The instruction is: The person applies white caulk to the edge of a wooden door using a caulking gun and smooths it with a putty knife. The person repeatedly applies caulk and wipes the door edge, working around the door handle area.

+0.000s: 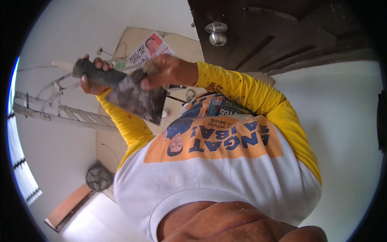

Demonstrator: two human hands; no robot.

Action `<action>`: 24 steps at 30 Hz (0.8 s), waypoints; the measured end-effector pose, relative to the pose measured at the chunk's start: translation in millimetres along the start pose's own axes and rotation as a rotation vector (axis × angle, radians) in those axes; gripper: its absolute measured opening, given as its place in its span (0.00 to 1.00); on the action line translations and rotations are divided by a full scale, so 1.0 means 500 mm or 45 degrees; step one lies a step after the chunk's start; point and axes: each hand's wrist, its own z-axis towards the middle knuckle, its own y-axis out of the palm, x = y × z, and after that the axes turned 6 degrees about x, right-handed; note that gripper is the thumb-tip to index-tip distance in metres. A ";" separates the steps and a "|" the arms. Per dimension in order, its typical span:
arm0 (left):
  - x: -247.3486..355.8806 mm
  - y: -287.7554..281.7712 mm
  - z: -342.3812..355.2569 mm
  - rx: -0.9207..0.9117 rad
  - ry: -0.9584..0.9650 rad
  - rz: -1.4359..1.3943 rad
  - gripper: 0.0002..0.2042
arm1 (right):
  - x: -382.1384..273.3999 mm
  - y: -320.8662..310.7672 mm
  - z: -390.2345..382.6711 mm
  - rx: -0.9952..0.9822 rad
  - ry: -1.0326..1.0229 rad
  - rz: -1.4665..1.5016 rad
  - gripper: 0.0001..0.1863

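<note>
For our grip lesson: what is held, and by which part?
A scraper: the left hand grips its handle; the right hand is at the blade, hold unclear.

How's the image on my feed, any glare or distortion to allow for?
Head view: the bright strip at the left edge is nearly washed out; fisheye bends the ladder; the doorknob shows bright highlights; the dark door loses detail; the scraper is readable.

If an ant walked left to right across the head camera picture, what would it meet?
A bright strip at the left edge, the left hand, the right hand, a round silver doorknob. The scraper overlaps both hands, so I skipped it.
</note>
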 end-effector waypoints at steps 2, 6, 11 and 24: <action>-0.006 -0.018 -0.011 -0.073 -0.005 -0.067 0.36 | 0.014 0.003 -0.001 -0.110 0.059 -0.002 0.15; 0.047 -0.039 0.003 -0.066 -0.022 -0.120 0.35 | -0.024 0.026 0.009 0.045 -0.103 -0.151 0.18; 0.067 -0.036 0.034 -0.094 -0.013 -0.132 0.34 | -0.061 0.001 0.038 -0.162 -0.195 -0.263 0.19; -0.069 -0.028 -0.030 0.540 0.147 -0.114 0.30 | -0.008 0.042 -0.019 0.574 -0.254 0.033 0.13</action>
